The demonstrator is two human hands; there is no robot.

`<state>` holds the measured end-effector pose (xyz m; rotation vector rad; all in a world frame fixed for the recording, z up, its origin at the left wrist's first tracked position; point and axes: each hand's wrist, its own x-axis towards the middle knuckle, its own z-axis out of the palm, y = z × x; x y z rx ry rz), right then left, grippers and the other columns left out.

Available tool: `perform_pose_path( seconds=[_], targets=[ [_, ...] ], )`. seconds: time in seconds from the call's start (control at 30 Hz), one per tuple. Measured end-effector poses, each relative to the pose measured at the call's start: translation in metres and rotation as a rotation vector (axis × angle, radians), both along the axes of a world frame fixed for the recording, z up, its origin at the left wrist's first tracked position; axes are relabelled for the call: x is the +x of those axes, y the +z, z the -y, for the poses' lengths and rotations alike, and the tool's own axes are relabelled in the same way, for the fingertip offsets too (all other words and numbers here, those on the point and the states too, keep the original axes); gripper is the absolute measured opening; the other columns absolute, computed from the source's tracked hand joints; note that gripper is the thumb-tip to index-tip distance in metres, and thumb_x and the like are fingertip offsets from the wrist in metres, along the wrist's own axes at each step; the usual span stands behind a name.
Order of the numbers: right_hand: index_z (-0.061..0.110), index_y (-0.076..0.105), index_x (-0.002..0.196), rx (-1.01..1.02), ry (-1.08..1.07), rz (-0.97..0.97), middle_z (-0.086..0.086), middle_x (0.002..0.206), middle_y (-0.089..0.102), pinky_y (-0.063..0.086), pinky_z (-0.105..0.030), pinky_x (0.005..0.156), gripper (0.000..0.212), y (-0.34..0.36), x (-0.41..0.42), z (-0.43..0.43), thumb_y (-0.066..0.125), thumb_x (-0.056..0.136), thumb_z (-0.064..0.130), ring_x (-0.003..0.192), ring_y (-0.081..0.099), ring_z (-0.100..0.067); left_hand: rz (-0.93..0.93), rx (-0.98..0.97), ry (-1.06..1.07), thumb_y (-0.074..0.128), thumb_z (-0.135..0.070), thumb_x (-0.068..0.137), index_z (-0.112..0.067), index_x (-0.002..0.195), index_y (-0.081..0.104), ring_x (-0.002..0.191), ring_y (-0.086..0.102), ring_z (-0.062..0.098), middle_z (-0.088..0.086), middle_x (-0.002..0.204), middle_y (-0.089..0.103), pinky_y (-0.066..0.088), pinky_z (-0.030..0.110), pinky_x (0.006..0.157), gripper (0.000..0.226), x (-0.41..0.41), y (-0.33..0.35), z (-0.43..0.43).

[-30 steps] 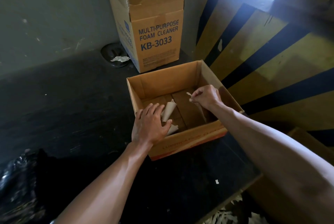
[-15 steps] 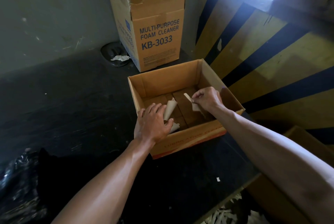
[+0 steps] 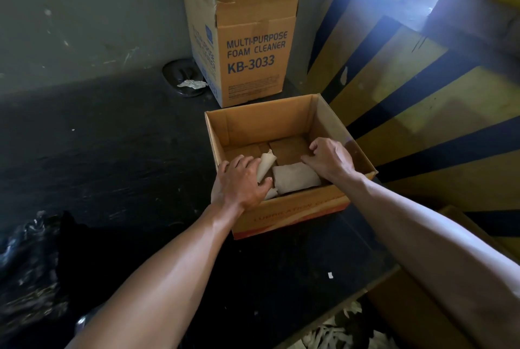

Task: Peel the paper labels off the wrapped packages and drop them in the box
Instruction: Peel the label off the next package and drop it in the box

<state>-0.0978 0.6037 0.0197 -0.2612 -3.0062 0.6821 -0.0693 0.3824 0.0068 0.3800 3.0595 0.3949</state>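
At the near edge of the dark worktop, the left hand rests over the front left corner of the open box, its fingers loosely curled on a curled, pale paper label. Half a second earlier the right hand was raised with a narrow strip pinched in its fingertips; now it has dropped to the box floor at about three o'clock, fingers bent and pressed down, and whether it holds anything cannot be told. A flat pale label has appeared between the two hands, lying on the brown wrapped packages. That suggests one label has been released and the next package is being started.

The box's front wall carries faint red lettering, too dim to read surely. Farther off at twelve o'clock stands a tall carton printed "MULTI-PURPOSE FOAM CLEANER KB-3033". Beside it at eleven o'clock lies a dark round object.
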Motion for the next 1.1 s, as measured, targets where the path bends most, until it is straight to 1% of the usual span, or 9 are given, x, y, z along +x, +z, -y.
perform_pose_path(
  seconds=[0.17, 0.23, 0.33, 0.4, 0.47, 0.53, 0.67, 0.8, 1.1],
  targets=[
    [0.019, 0.065, 0.077, 0.101, 0.002, 0.008, 0.001, 0.078, 0.065, 0.051, -0.031, 0.054, 0.014, 0.005, 0.023, 0.008, 0.073, 0.086, 0.026, 0.071, 0.065, -0.018, 0.018, 0.042, -0.036, 0.047, -0.059, 0.092, -0.023, 0.145, 0.042, 0.141, 0.032, 0.019, -0.002, 0.149, 0.044, 0.019, 0.042, 0.115, 0.065, 0.004, 0.011, 0.002],
    [0.019, 0.070, 0.093, 0.126, 0.006, 0.018, -0.002, 0.093, 0.070, 0.054, -0.033, 0.062, 0.003, 0.007, 0.028, 0.013, 0.067, 0.090, 0.021, 0.083, 0.068, -0.023, 0.058, 0.125, -0.051, 0.049, -0.058, 0.092, -0.022, 0.146, 0.041, 0.144, 0.028, 0.020, -0.001, 0.152, 0.040, 0.018, 0.043, 0.116, 0.066, 0.004, 0.018, 0.008],
    [0.020, 0.069, 0.117, 0.106, -0.043, 0.013, -0.007, 0.121, 0.067, 0.050, -0.038, 0.085, 0.029, 0.014, 0.028, 0.015, 0.048, 0.098, 0.028, 0.108, 0.063, -0.030, 0.020, 0.195, -0.018, 0.050, -0.059, 0.091, -0.022, 0.146, 0.041, 0.145, 0.026, 0.021, 0.001, 0.154, 0.039, 0.018, 0.043, 0.118, 0.067, 0.001, 0.031, 0.023],
    [0.016, 0.068, 0.117, 0.132, -0.019, 0.026, -0.012, 0.123, 0.065, 0.046, -0.039, 0.086, 0.030, 0.022, 0.028, 0.021, 0.049, 0.098, 0.029, 0.111, 0.060, -0.034, -0.049, 0.165, -0.013, 0.050, -0.060, 0.090, -0.022, 0.145, 0.043, 0.144, 0.029, 0.021, 0.002, 0.152, 0.041, 0.021, 0.045, 0.118, 0.067, -0.003, 0.042, 0.042],
    [0.013, 0.068, 0.117, 0.130, -0.011, -0.010, -0.014, 0.122, 0.064, 0.049, -0.045, 0.091, 0.029, 0.031, 0.027, 0.031, 0.054, 0.097, 0.028, 0.111, 0.059, -0.035, -0.115, 0.121, -0.002, 0.050, -0.059, 0.089, -0.022, 0.143, 0.045, 0.142, 0.033, 0.021, 0.002, 0.151, 0.043, 0.025, 0.047, 0.116, 0.066, -0.005, 0.053, 0.070],
    [0.013, 0.067, 0.115, 0.093, -0.039, -0.059, -0.014, 0.122, 0.064, 0.049, -0.045, 0.090, 0.030, 0.038, 0.025, 0.050, 0.049, 0.098, 0.030, 0.108, 0.059, -0.034, -0.152, 0.074, 0.017, 0.052, -0.057, 0.090, -0.022, 0.143, 0.045, 0.141, 0.034, 0.022, 0.002, 0.150, 0.044, 0.027, 0.047, 0.115, 0.064, -0.005, 0.064, 0.107],
    [0.003, 0.062, 0.120, 0.106, 0.029, -0.100, -0.023, 0.125, 0.061, 0.049, -0.049, 0.095, 0.027, 0.055, 0.028, 0.114, 0.060, 0.096, 0.014, 0.115, 0.056, -0.043, -0.172, 0.015, 0.098, 0.054, -0.056, 0.091, -0.023, 0.144, 0.044, 0.142, 0.034, 0.022, 0.003, 0.151, 0.042, 0.030, 0.047, 0.114, 0.064, 0.002, 0.078, 0.194],
    [0.015, 0.061, 0.132, 0.083, 0.114, -0.126, -0.012, 0.132, 0.061, 0.046, -0.045, 0.097, 0.039, 0.069, 0.039, 0.200, 0.065, 0.095, 0.028, 0.123, 0.052, -0.033, -0.180, 0.011, 0.207, 0.056, -0.054, 0.091, -0.020, 0.145, 0.043, 0.140, 0.036, 0.024, 0.005, 0.150, 0.042, 0.031, 0.046, 0.114, 0.065, 0.024, 0.083, 0.288],
    [0.014, 0.060, 0.130, 0.054, 0.314, -0.080, -0.008, 0.123, 0.063, 0.051, -0.040, 0.090, 0.045, 0.040, 0.059, 0.399, 0.070, 0.091, 0.034, 0.117, 0.057, -0.026, -0.058, 0.032, 0.451, 0.059, -0.053, 0.090, -0.020, 0.145, 0.042, 0.138, 0.037, 0.028, 0.005, 0.150, 0.042, 0.031, 0.048, 0.112, 0.067, 0.097, 0.045, 0.468]
  ],
)
